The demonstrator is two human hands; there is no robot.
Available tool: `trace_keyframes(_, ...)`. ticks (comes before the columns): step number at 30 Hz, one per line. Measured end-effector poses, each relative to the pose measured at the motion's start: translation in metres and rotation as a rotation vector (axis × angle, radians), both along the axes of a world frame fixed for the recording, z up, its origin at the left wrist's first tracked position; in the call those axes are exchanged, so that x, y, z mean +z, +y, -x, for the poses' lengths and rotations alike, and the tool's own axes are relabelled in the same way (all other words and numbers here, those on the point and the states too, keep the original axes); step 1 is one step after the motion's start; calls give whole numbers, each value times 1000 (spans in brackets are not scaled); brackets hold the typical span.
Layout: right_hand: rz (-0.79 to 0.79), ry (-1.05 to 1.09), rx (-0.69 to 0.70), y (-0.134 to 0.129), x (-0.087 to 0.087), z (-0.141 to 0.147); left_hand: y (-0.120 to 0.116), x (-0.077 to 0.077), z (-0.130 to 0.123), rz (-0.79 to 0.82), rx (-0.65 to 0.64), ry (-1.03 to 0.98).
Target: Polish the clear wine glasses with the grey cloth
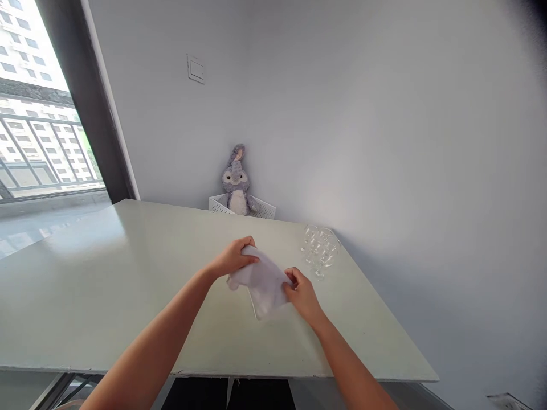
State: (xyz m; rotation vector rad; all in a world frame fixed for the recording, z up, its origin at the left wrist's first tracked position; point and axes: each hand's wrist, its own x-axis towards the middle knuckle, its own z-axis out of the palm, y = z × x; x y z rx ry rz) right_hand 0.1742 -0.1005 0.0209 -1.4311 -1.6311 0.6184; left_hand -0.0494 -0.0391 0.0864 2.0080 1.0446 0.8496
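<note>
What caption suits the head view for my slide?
Both hands, left hand and right hand, hold a white cloth above a pale table.

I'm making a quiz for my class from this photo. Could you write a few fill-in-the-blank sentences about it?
1. Both hands, left hand and right hand, hold a white ____.
2. The plush rabbit sits in a white ____.
3. The clear glasses stand near the table's ____ edge.

Missing words: cloth; basket; right

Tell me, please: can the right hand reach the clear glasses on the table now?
Probably yes. The glasses stand just beyond the right hand, with bare table between them. But that hand, like the left hand, is holding the white cloth.
</note>
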Motion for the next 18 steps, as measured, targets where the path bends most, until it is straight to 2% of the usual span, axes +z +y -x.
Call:
trace_keyframes(2, -79, -121, -69, -8, 10, -9, 11, 2, -7, -37, 42, -41)
trace_keyframes(5, -191, -322, -164, -29, 22, -11, 28, -5, -20, -164, 100, 5)
trace_keyframes(7, -218, -427, -85, -45, 27, -6, 38, -15, -28, -279, 164, 111)
trace_keyframes(10, -173, -506, 126, -62, 29, 4, 41, -35, -35, -397, 313, 249)
trace_keyframes(13, -98, -546, 140, -62, 18, 5, 31, -52, -38, -421, 360, 279)
trace_keyframes(16, -48, -664, 73, -47, -8, 1, 14, -59, -41, -416, 331, 254)
trace_keyframes(18, 22, -746, 88, -34, -29, -1, 1, -58, -44, -424, 337, 213)
